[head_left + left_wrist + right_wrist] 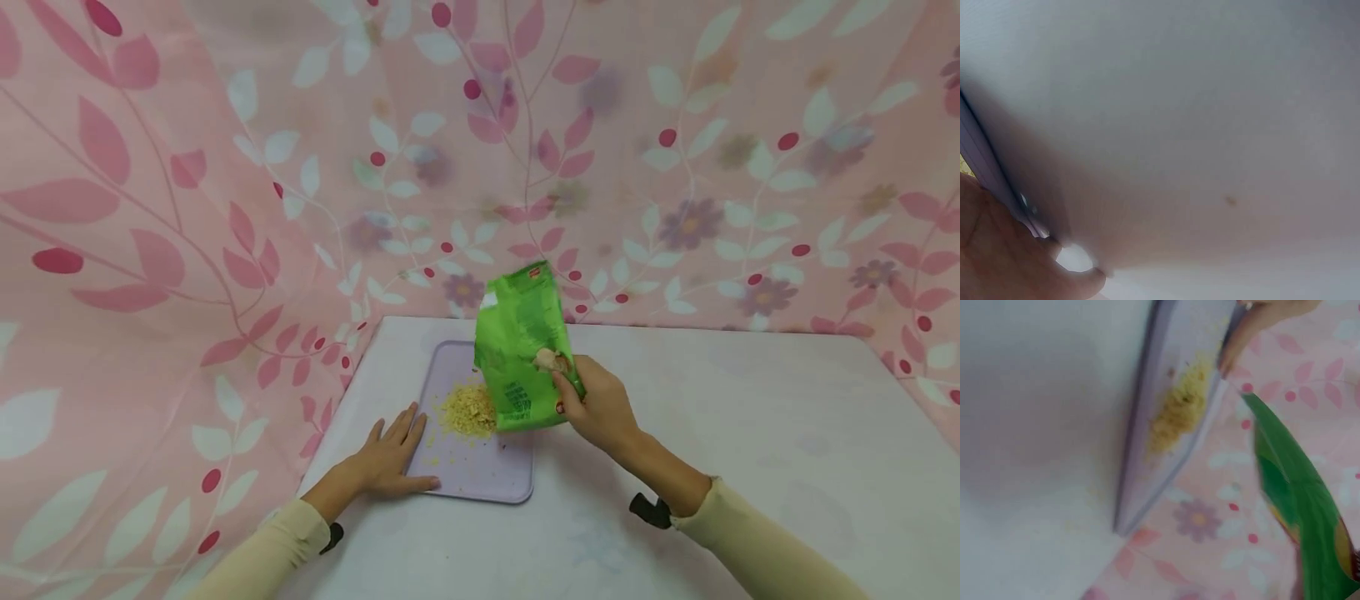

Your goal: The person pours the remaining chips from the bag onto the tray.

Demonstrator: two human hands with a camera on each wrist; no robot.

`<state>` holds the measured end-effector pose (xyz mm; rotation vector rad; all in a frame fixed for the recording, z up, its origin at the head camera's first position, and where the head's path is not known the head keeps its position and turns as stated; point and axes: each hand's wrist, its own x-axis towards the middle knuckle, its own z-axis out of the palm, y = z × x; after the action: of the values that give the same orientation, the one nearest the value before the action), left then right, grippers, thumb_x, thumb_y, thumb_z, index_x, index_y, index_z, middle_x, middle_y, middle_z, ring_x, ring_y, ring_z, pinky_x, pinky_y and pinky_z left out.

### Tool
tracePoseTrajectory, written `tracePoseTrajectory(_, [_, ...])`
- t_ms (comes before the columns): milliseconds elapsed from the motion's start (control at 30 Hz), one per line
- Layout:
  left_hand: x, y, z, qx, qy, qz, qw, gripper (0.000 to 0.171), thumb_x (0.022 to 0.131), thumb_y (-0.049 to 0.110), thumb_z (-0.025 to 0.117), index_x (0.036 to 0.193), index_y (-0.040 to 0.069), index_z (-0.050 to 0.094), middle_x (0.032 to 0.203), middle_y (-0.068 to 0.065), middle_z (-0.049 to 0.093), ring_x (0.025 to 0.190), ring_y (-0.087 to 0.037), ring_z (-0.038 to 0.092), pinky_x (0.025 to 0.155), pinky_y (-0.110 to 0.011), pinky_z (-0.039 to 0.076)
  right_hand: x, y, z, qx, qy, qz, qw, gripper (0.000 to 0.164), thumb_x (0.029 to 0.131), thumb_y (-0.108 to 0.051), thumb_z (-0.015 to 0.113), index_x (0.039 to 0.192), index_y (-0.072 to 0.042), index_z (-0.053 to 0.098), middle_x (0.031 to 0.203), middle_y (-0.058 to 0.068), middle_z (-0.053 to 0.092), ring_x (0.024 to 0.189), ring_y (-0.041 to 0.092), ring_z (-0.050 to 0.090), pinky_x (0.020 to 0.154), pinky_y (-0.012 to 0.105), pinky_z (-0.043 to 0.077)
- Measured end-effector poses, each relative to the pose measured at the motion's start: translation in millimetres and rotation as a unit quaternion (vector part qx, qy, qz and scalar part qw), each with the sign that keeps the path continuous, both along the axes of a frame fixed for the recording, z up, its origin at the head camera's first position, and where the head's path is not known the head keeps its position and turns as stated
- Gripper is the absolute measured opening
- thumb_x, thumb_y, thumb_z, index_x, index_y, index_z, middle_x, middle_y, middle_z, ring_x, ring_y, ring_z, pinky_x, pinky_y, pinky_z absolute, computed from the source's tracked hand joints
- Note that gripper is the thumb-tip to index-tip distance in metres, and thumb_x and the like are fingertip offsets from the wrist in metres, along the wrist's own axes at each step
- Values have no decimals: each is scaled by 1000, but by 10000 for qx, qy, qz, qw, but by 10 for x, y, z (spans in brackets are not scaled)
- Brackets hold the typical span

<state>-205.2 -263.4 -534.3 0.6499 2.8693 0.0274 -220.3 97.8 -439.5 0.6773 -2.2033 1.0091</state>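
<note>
My right hand (pixel 603 408) grips a green printed bag (pixel 521 350) by its right side, tilted over the right part of a lilac tray (pixel 480 483). A loose heap of yellow crumbly bits (pixel 467 411) lies on the tray, with a few scattered around it. Spread fingers of my left hand (pixel 392 458) rest on the tray's left edge. In the right wrist view the bag (pixel 1307 500) appears edge-on beside the heap (pixel 1179 412). From the left wrist, part of the hand (pixel 1010 262) and the tray's side (pixel 985 153) show. The bag's contents are hidden.
A white table (pixel 735 433) extends to the right of the tray. Pink leaf-patterned cloth (pixel 637 167) hangs behind the table and along its left side. Each wrist wears a dark band (pixel 651 510) near the sleeve.
</note>
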Motion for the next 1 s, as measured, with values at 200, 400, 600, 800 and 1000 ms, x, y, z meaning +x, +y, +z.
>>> tracePoseTrajectory(200, [6,-8,-20,-63,7,21,10000,116,68,89,27,149,10,4,156,-12,-4,144,-27,7,108,-59,11,-31,-10,-52,69,15,20,10000,9,85,-11,64,87,-6,57,65,-6,48,53,1,42,45,15,34])
tracePoseTrajectory(400, [5,14,-3,-10,-28,-14,10000,116,68,89,28,149,9,5,156,-12,-3,143,-28,8,108,-60,11,27,-33,-234,832,-959,52,9919,9,88,-18,61,89,-12,56,65,-11,49,52,-2,43,44,17,35])
tracePoseTrajectory(600, [-18,9,-18,-172,-58,76,9998,117,66,91,24,149,13,1,156,-9,-6,144,-25,5,109,-58,10,19,-37,-248,869,-1189,54,9891,9,89,-20,60,90,-13,55,64,-11,49,51,-1,44,44,17,36])
tracePoseTrajectory(800, [-9,6,-9,-54,-45,17,10000,116,68,89,30,149,10,6,156,-11,-2,143,-28,9,108,-60,11,-26,-17,-47,1214,-1469,25,9817,13,89,-23,61,84,-14,54,60,-10,47,50,1,41,44,18,35])
tracePoseTrajectory(1000, [8,2,-7,-27,4,-46,10000,114,70,87,31,149,9,6,156,-12,-2,143,-28,9,108,-60,11,-38,-36,217,316,-186,-213,9991,12,87,-17,63,90,-7,59,69,-2,53,54,7,46,46,24,39])
